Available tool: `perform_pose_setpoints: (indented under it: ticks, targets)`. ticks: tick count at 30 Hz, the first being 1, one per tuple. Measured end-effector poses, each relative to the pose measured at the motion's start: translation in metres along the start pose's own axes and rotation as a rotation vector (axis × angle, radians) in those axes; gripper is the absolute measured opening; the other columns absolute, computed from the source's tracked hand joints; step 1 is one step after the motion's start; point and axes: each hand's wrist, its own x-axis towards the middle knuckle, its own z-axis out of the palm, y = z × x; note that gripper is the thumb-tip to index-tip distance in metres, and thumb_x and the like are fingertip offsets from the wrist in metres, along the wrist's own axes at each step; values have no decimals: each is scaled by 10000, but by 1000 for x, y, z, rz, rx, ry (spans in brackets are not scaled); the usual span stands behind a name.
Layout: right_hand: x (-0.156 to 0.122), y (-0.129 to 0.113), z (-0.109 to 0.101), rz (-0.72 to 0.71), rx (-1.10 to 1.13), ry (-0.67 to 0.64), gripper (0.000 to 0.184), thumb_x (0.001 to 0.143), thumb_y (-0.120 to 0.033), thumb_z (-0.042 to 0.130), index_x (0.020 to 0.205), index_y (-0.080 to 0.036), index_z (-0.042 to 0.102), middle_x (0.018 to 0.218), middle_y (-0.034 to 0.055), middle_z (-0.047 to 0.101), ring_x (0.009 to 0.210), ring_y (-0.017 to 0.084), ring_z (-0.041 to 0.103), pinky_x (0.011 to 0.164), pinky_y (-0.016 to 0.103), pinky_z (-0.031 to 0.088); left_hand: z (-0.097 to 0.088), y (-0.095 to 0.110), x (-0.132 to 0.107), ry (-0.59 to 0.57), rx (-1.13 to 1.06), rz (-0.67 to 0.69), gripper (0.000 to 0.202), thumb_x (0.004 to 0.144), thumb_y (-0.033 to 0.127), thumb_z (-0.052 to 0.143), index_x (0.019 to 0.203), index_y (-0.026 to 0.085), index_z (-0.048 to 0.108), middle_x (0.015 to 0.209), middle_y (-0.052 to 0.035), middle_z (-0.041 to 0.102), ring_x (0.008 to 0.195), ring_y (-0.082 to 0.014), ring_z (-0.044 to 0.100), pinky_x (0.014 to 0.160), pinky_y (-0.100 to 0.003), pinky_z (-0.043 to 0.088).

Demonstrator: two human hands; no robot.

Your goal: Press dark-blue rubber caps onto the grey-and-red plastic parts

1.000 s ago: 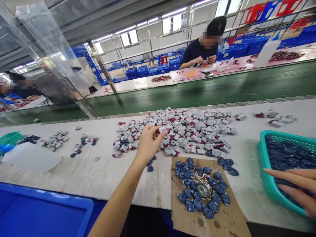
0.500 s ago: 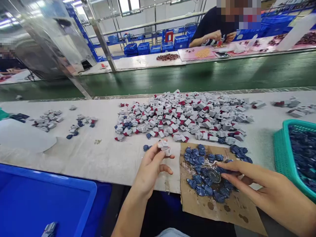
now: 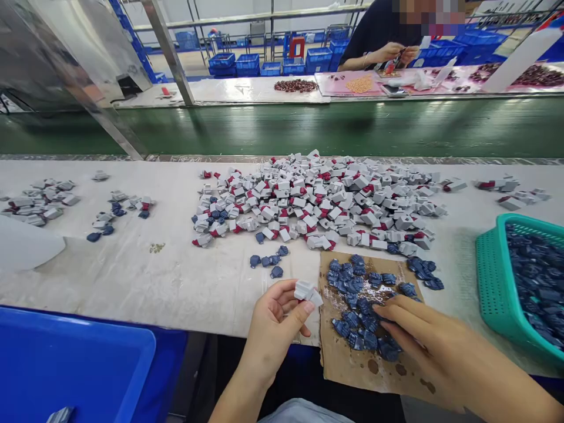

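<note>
My left hand [image 3: 277,320] pinches a small light-grey plastic part [image 3: 307,292] between thumb and fingers, just left of the cardboard. Over the cardboard sheet [image 3: 352,376], my right hand [image 3: 423,335] has its thumb and index finger closed at a dark blue plastic part [image 3: 382,318], mostly hidden by the fingers. Several more dark blue parts [image 3: 352,285] lie around those fingertips on the wet, stained cardboard. Behind both hands spreads a large heap of grey parts [image 3: 317,200], many with dark red pieces on them. A few loose blue parts [image 3: 271,260] lie in front of the heap.
A green basket [image 3: 489,276] of dark blue parts stands at the right. At the lower left is a blue tray [image 3: 66,364]. Small grey clusters [image 3: 42,200] lie on the left. Beyond a green conveyor [image 3: 264,132], a person [image 3: 374,38] handles small pieces.
My left hand has come down and right, turning the grey part. My right hand has shifted slightly left, its thumb and index finger closing among the blue parts. The view has tilted slightly.
</note>
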Motion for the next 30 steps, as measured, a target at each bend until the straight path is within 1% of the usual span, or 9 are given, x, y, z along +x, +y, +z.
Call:
perform_pose_setpoints:
  ticks: [4, 7, 9, 14, 16, 20, 25, 27, 30]
  targets:
    - [3, -1, -2, 28, -4, -66, 264, 1005, -195, 296, 1008, -166, 559, 891, 76, 637, 719, 180, 661, 543, 265, 529, -1, -5, 1, -31, 56, 7, 353, 705, 321, 778, 973, 138, 639, 922, -95, 713, 796, -169, 611, 499, -173, 484]
    - [1, 0, 0, 59, 43, -136, 258, 993, -188, 304, 972, -174, 561, 824, 59, 613, 648, 168, 633, 504, 263, 500, -1, -6, 1, -51, 57, 21, 347, 714, 324, 770, 974, 139, 632, 914, -90, 702, 785, -162, 599, 510, -180, 495]
    - [1, 1, 2, 82, 70, -162, 261, 989, -179, 303, 979, -177, 564, 835, 60, 611, 660, 169, 628, 511, 261, 491, -1, -6, 1, -51, 49, 38, 342, 721, 324, 766, 974, 139, 627, 908, -85, 690, 781, -158, 593, 505, -178, 497]
    - [2, 4, 7, 144, 110, -119, 243, 1010, -249, 317, 1058, -195, 549, 976, 81, 626, 766, 201, 640, 558, 278, 499, -2, -3, 0, -69, 78, 36, 325, 745, 341, 748, 978, 149, 629, 913, -70, 664, 805, -157, 585, 513, -176, 508]
    - [1, 4, 8, 180, 186, -119, 224, 1012, -268, 335, 1048, -212, 549, 941, 64, 634, 754, 192, 640, 541, 259, 486, -3, -3, 0, -91, 86, 34, 313, 755, 348, 742, 977, 157, 632, 895, -55, 652, 807, -151, 578, 533, -179, 520]
    - [1, 4, 6, 299, 352, -127, 215, 997, -309, 388, 974, -216, 580, 789, 30, 635, 642, 164, 620, 488, 235, 446, -4, -5, 0, -94, 74, 43, 310, 759, 341, 741, 983, 159, 627, 902, -50, 653, 811, -144, 577, 551, -180, 531]
    - [2, 4, -1, 411, 437, -131, 269, 952, -373, 427, 955, -192, 626, 690, 15, 619, 507, 139, 562, 432, 231, 436, -3, -7, 0, -81, 52, 40, 321, 737, 332, 765, 969, 153, 633, 900, -52, 677, 809, -145, 595, 557, -184, 537]
    - [1, 4, -5, 445, 467, -105, 282, 933, -403, 456, 952, -189, 640, 693, 23, 629, 515, 147, 578, 418, 227, 453, 0, -6, -1, -64, 23, 30, 319, 722, 318, 782, 952, 150, 639, 900, -53, 696, 806, -141, 618, 577, -180, 537]
    - [0, 0, -9, 468, 518, -20, 258, 922, -424, 523, 988, -206, 645, 805, 32, 673, 630, 160, 650, 446, 191, 509, 7, -4, -5, -64, -48, -10, 326, 699, 292, 809, 938, 143, 644, 895, -59, 724, 780, -126, 651, 615, -171, 534]
